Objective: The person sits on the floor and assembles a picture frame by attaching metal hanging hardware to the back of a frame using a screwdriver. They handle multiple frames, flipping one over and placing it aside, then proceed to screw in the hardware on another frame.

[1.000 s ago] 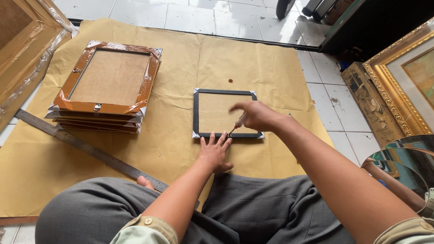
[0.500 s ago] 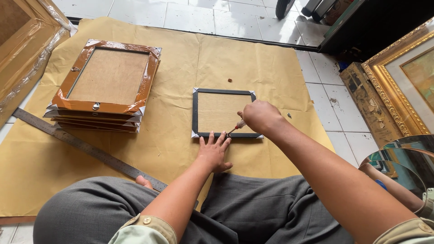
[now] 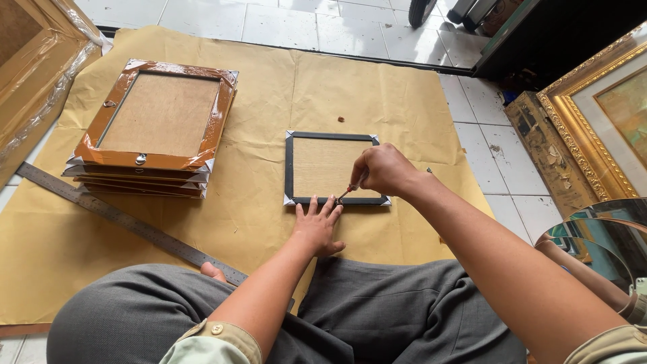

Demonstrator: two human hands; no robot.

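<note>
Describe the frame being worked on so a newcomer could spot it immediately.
On the brown paper sheet covering the tiled floor, look right of the stack of frames. The small black frame lies alone, face down, under both hands: thin, dark and single, unlike the wider, orange-brown stacked ones.

At mid frame lies a small frame (image 3: 335,168) with a matt black rim, a fibrous brown board back and shiny metal corners. Under it spreads creased, matt brown paper (image 3: 269,94). Upper left, the stacked frames (image 3: 153,128) gleam in glossy wrap. The steel ruler (image 3: 128,222) looks dull grey.
</note>
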